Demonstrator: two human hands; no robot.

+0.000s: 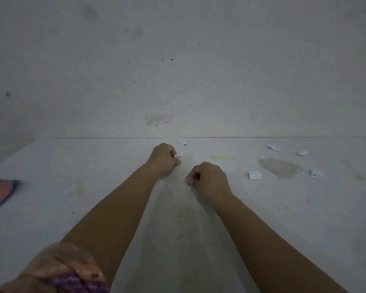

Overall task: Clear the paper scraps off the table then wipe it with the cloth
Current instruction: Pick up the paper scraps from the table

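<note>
On the white table (pixel 114 208), the left hand (pixel 164 158) curled tight around a crumpled white paper scrap (pixel 179 155). The right hand (pixel 207 178) was curled too, its fingertips pressing the table. More torn scraps (pixel 255 175) lay at the right, an orange cloth (pixel 0 192) far left.

One head cam only, wide-angle, worn high, looking fwd and down along both forearms onto the pale scuffed flat worktop (pixel 114 208), close range; the stained grey wall (pixel 178 70) fills the upper half.
</note>
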